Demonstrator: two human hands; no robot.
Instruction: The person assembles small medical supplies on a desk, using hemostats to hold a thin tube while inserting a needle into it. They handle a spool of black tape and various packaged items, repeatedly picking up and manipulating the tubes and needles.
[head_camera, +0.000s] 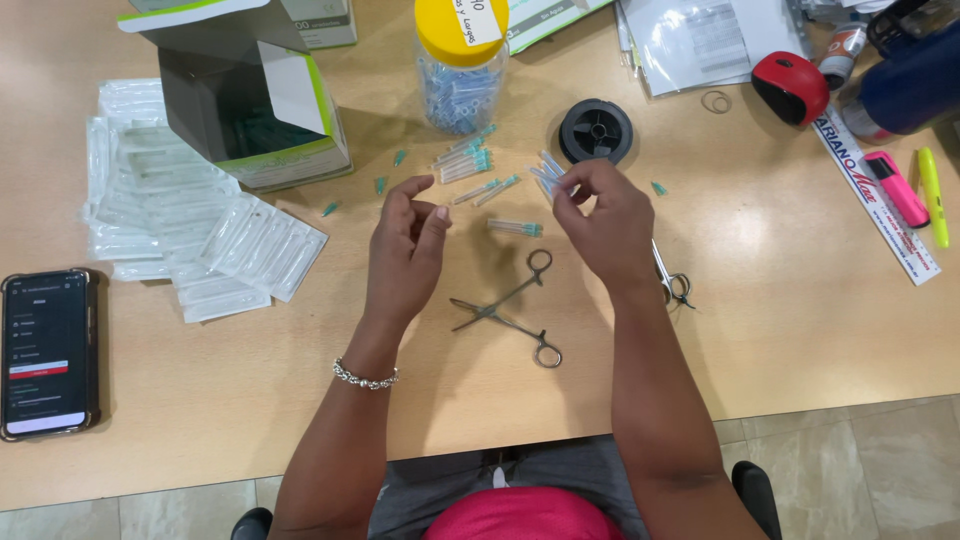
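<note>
Fingertips of the right hand (603, 222) pinch several clear capped needles with teal hubs (548, 173); the left hand (405, 250) hovers empty, fingers loosely apart, above steel scissor-handled forceps (510, 308).

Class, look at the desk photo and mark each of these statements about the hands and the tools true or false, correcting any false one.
1. The right hand pinches a few small capped needles in its fingers. True.
2. The left hand grips the open forceps. False: it is raised with nothing in it, and the forceps lie on the table between the two wrists.
3. The jar has a yellow lid. True.
4. The phone lies right of the black spool. False: it sits at the far left edge.
5. A bracelet circles the left wrist. True.
</note>
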